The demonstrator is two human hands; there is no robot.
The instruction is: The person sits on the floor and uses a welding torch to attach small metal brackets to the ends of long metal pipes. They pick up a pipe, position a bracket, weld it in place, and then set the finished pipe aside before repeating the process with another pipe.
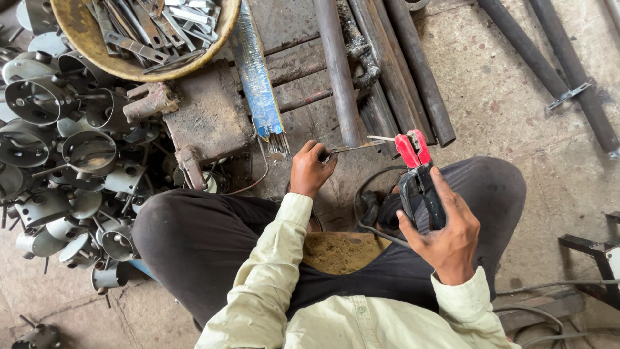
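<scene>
The right hand [445,236] is clenched around the electrode holder [420,181], its red jaws at the welding rod [361,147]. The left hand [311,169] pinches the rod's other end, just left of the holder. Poorly seated, the rod could slip (or arc against the steel pipes [381,71] just beyond the holder).

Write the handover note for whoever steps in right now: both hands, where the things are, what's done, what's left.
Left hand: pinches a thin welding rod, tip toward the holder.
Right hand: grips the red-jawed electrode holder, cable looping at the lap.
Nearby: open rod packet ahead, metal cups piled left, pipes on the floor.
Done: rod at the jaws.
Left: whether it is clamped cannot be told.
</scene>
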